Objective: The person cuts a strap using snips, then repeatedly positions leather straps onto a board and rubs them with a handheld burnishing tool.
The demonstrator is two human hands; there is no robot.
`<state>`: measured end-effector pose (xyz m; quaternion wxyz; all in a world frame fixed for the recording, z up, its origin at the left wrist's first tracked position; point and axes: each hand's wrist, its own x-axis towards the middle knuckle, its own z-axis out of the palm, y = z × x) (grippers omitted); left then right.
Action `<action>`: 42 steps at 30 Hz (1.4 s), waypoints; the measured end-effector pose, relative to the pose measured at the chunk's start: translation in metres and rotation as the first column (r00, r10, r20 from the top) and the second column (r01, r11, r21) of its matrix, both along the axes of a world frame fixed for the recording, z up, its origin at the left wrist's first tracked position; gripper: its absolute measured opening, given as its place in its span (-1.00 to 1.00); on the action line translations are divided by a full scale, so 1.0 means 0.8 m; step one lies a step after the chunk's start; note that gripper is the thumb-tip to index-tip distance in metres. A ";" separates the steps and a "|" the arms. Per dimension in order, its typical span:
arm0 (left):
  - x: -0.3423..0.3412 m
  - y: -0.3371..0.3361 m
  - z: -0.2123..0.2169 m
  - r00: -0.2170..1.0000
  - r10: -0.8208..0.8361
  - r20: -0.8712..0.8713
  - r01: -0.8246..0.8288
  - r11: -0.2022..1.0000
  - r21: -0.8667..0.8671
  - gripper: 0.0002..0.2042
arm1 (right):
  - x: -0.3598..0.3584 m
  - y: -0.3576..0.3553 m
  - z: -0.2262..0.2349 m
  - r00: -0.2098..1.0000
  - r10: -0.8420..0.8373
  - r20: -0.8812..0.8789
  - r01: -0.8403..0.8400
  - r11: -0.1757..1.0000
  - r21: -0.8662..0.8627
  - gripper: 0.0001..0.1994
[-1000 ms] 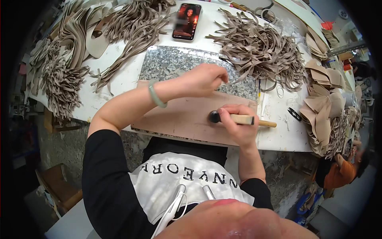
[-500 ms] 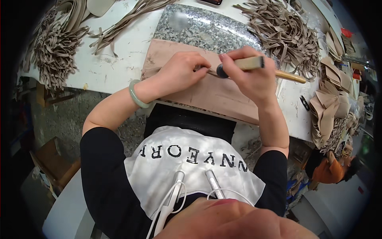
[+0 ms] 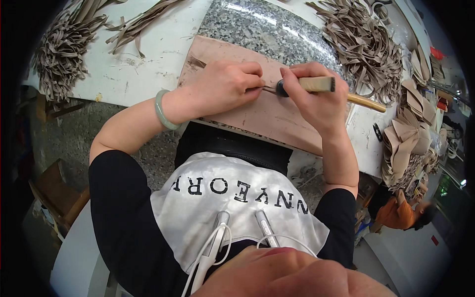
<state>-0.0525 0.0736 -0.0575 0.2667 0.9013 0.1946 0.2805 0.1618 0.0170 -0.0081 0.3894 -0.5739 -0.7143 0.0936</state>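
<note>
My left hand (image 3: 230, 86) is closed in a pinch on a thin brown strip (image 3: 269, 89), which lies along a pinkish-tan board (image 3: 277, 116). Part of the strip is hidden beneath that hand, and a narrow brown end shows on the board to its left. A pale green bangle (image 3: 161, 109) circles my left wrist. My right hand (image 3: 321, 101) is wrapped around a hammer-like tool (image 3: 316, 84) with a dark rounded end, a cream block-shaped part and a wooden handle (image 3: 367, 102) pointing right. Its dark end sits just right of my left fingertips, near the strip.
A speckled granite slab (image 3: 267, 29) lies beyond the board on the white table (image 3: 131, 74). Piles of brown strips (image 3: 62, 59) stand at the left and a heap (image 3: 363, 42) at the right. Cut tan pieces (image 3: 403, 138) are stacked farther right, near another person (image 3: 396, 213) in orange.
The view has shifted slightly, and more of the strip's end shows left of my left hand. Both hands keep their grips, with the tool's dark end still close to my left fingertips.
</note>
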 end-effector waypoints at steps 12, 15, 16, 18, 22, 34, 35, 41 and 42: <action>0.001 0.007 -0.005 0.998 0.027 -0.059 -0.036 0.989 -0.141 -0.87 | -0.013 0.003 -0.005 0.994 0.072 -0.082 -0.070 0.997 0.024 -0.83; -0.002 0.012 0.004 0.997 0.026 -0.072 -0.043 0.969 -0.245 -0.84 | -0.008 0.003 -0.019 0.991 0.082 -0.105 -0.081 0.997 0.010 -0.85; -0.004 0.012 0.003 0.997 0.030 -0.073 -0.048 0.968 -0.247 -0.84 | -0.008 0.003 -0.021 0.988 0.073 -0.134 -0.077 0.997 -0.030 -0.85; -0.006 0.011 0.001 0.996 0.031 -0.081 -0.049 0.971 -0.233 -0.85 | -0.009 0.004 -0.023 0.985 0.065 -0.159 -0.077 0.995 -0.069 -0.85; -0.003 0.009 0.001 0.995 0.068 -0.071 -0.082 0.968 -0.236 -0.88 | -0.007 0.002 -0.023 0.982 0.055 -0.183 -0.071 0.994 -0.083 -0.84; -0.012 0.011 -0.005 0.992 0.125 -0.025 -0.127 0.988 -0.089 -0.93 | -0.012 0.009 -0.004 0.986 0.154 -0.066 -0.156 0.988 -0.020 -0.84; -0.009 0.011 -0.006 0.992 0.123 -0.018 -0.124 0.989 -0.081 -0.93 | -0.014 0.010 0.003 0.986 0.149 -0.076 -0.150 0.989 -0.008 -0.84; -0.018 0.017 -0.008 0.995 0.095 -0.012 -0.096 0.984 -0.147 -0.93 | -0.021 0.011 -0.001 0.984 0.156 -0.084 -0.159 0.987 -0.036 -0.83; -0.021 0.018 -0.009 0.997 0.080 -0.008 -0.081 0.985 -0.154 -0.92 | -0.019 0.010 0.006 0.984 0.175 -0.024 -0.176 0.983 -0.046 -0.83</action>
